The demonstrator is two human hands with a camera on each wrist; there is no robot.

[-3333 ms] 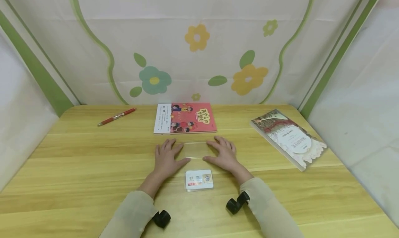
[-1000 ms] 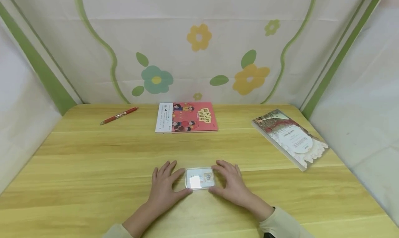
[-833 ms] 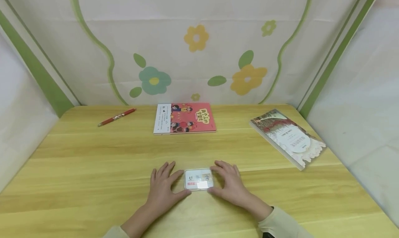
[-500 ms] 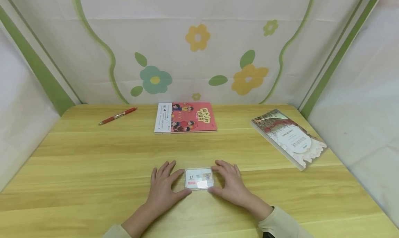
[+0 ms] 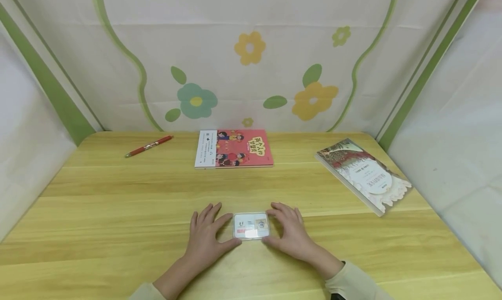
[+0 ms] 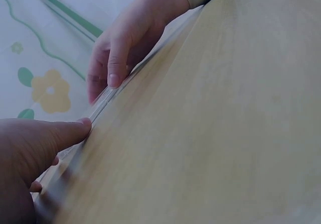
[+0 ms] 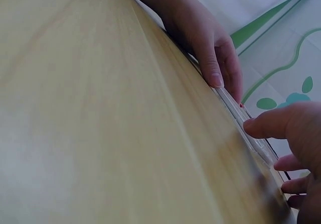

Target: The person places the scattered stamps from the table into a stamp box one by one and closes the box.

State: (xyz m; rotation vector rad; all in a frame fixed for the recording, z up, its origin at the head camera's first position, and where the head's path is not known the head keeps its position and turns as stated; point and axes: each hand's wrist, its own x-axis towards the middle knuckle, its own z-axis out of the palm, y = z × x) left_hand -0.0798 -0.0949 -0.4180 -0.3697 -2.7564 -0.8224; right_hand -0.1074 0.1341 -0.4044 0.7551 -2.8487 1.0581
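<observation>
A small clear plastic case (image 5: 251, 226) lies flat on the wooden table, a white printed card showing through its top with a bright glare patch. My left hand (image 5: 205, 239) holds its left side, thumb at the near corner and index finger at the far one. On the opposite side, my right hand (image 5: 292, 236) grips the two right corners the same way. Seen low from the left wrist, the case's thin clear edge (image 6: 103, 101) runs between both thumbs. The right wrist view shows the stacked clear edge (image 7: 235, 106) close to the tabletop.
A red picture book (image 5: 239, 148) lies behind the case, near the back of the table (image 5: 117, 195). To the left is a red pen (image 5: 149, 146). Another book (image 5: 364, 175) rests slanted at the right. Fabric walls (image 5: 251, 12) with printed flowers stand around the table.
Over three seconds ago both hands held a clear cover behind the card case; they have since brought it nearer, onto the case. During the last second the hands stay almost still.
</observation>
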